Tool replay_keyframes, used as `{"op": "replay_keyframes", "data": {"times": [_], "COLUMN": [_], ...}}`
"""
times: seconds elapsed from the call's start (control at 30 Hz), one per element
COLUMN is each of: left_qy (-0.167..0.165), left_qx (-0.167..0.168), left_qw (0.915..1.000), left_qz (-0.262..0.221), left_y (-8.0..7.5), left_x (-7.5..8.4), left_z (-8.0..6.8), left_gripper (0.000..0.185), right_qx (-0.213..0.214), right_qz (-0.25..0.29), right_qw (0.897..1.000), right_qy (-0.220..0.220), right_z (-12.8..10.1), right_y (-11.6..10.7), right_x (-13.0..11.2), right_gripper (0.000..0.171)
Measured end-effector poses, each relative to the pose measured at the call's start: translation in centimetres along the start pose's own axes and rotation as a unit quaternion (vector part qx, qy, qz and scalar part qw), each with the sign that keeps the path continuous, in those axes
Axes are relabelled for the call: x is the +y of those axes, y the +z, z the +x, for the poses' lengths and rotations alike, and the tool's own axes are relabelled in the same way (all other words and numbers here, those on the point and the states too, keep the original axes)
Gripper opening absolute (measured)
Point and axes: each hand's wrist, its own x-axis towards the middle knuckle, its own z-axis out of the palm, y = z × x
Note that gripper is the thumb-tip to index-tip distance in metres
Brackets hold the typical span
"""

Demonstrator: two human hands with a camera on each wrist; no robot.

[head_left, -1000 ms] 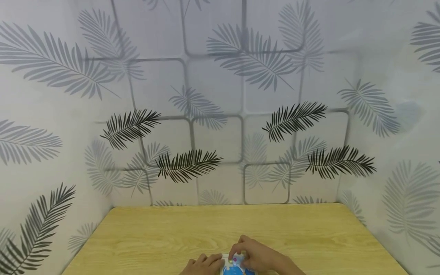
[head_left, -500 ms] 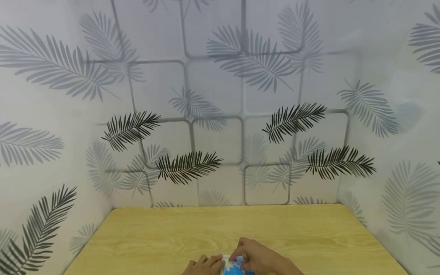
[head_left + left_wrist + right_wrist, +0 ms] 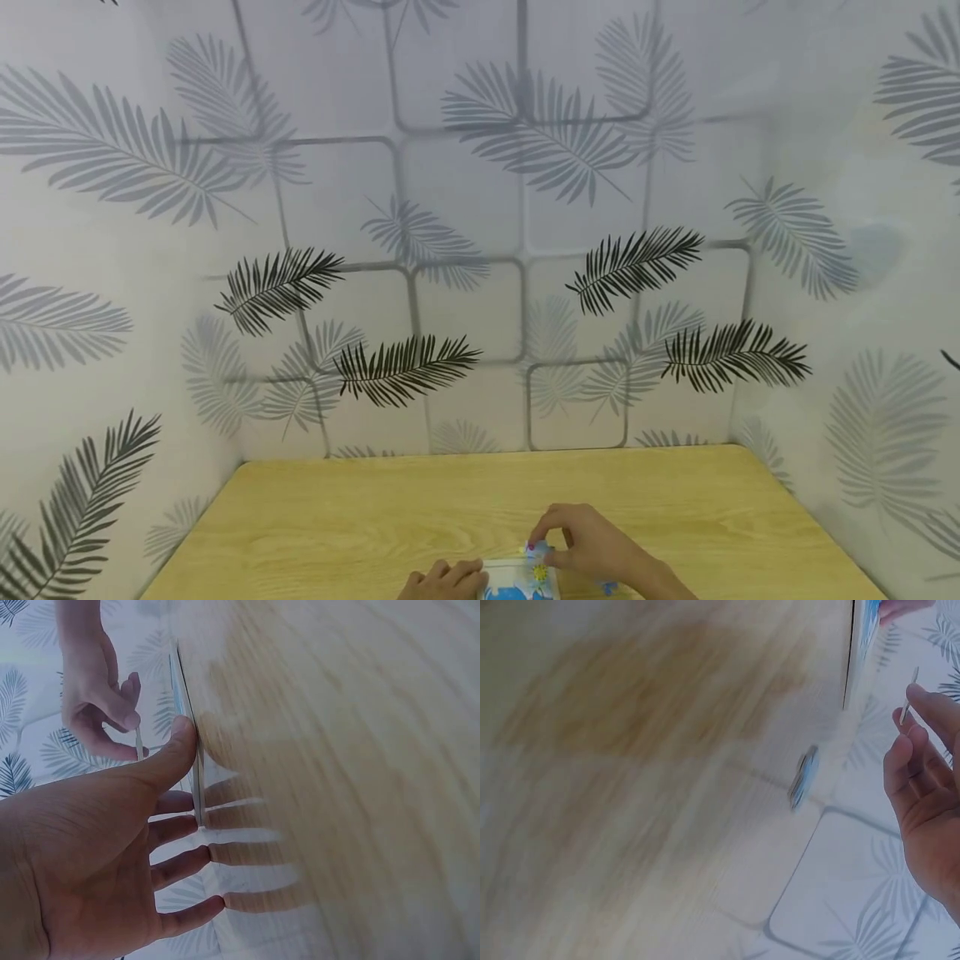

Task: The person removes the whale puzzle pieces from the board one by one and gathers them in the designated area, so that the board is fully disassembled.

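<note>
A flat jigsaw board [image 3: 497, 567] with a blue picture and pale border lies at the table's front edge, its lower part cut off by the head view. My left hand [image 3: 444, 581] rests at its left side. In the left wrist view, the thumb of my left hand [image 3: 97, 847] touches the board's edge [image 3: 196, 769], and its spread fingertips touch the table. Above the board's upper right corner, my right hand [image 3: 596, 546] pinches a thin light-blue puzzle piece [image 3: 536, 547] with a pink spot. The piece [image 3: 909, 696] appears edge-on in the right wrist view, clear of the tabletop.
More blue puzzle pieces [image 3: 608, 587] lie on the wood-grain table [image 3: 360, 508], right of the board and partly behind my right hand. They look like a small pile [image 3: 804, 778] in the right wrist view. Leaf-patterned walls [image 3: 480, 317] enclose the table's back and sides.
My right hand has lifted off the board and moved slightly right with the light-blue piece. A yellow sun on the board now shows. The left hand stays at the board's left side.
</note>
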Motion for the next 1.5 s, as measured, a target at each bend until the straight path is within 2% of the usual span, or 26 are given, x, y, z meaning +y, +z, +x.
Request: {"op": "replay_keyframes", "data": {"times": [0.43, 0.6, 0.77, 0.87, 0.93, 1.03, 1.13, 1.2, 1.27, 1.33, 1.4, 1.43, 1.47, 1.5], "left_qy": [0.017, 0.046, 0.072, 0.064, 0.056, 0.046, 0.043, 0.045, 0.044, 0.047, 0.052, 0.056, 0.058, 0.061], "left_qx": [0.008, 0.017, 0.017, 0.013, 0.013, 0.015, 0.016, 0.014, 0.013, 0.014, 0.015, 0.017, 0.017, 0.011], "left_qw": [0.9998, 0.9987, 0.9972, 0.9978, 0.9984, 0.9988, 0.9989, 0.9989, 0.9989, 0.9988, 0.9985, 0.9983, 0.9981, 0.9980], "left_qz": [0.011, 0.012, 0.008, 0.001, -0.001, 0.003, 0.010, 0.010, 0.007, 0.005, 0.003, 0.003, 0.005, 0.002], "left_y": [0.0, -0.1, -0.4, -0.5, -0.5, -0.5, -0.5, -0.5, -0.6, -0.6, -0.6, -0.6, 0.0, 0.6], "left_x": [0.1, -0.3, -0.6, -0.5, -0.3, -0.2, -0.2, -0.3, -0.3, -0.4, -0.4, -0.4, -0.8, -1.1], "left_z": [-0.7, -1.0, -0.9, -0.9, -0.9, -0.9, -0.9, -0.9, -0.9, -1.0, -1.1, -1.1, -0.9, -0.6], "left_gripper": [0.108, 0.107, 0.107, 0.108, 0.110, 0.111, 0.110, 0.109, 0.109, 0.109, 0.108, 0.107, 0.104, 0.104], "right_qx": [0.030, 0.040, 0.043, 0.041, 0.034, 0.007, -0.017, -0.029, -0.042, -0.053, -0.050, -0.047, -0.040, -0.028], "right_qz": [-0.026, -0.048, -0.047, -0.045, -0.041, 0.010, 0.089, 0.159, 0.234, 0.284, 0.282, 0.265, 0.237, 0.195], "right_qw": [0.999, 0.998, 0.998, 0.998, 0.998, 0.997, 0.987, 0.977, 0.965, 0.953, 0.953, 0.958, 0.966, 0.974], "right_qy": [0.020, 0.016, 0.014, 0.004, 0.018, 0.081, 0.133, 0.138, 0.113, 0.093, 0.097, 0.099, 0.096, 0.113], "right_z": [-4.2, -5.7, -7.3, -8.2, -8.8, -9.6, -10.4, -10.8, -11.1, -11.2, -11.1, -11.1, -11.1, -10.9], "right_y": [-3.2, -4.2, -5.2, -5.7, -6.0, -6.2, -6.1, -6.0, -5.7, -5.5, -5.4, -5.4, -5.4, -5.4], "right_x": [2.0, 2.7, 3.3, 3.6, 3.7, 3.7, 3.7, 3.9, 4.2, 4.5, 4.6, 4.6, 4.7, 4.6], "right_gripper": [0.016, 0.014, 0.014, 0.014, 0.013, 0.013, 0.015, 0.018, 0.021, 0.022, 0.020, 0.019, 0.018, 0.017]}}
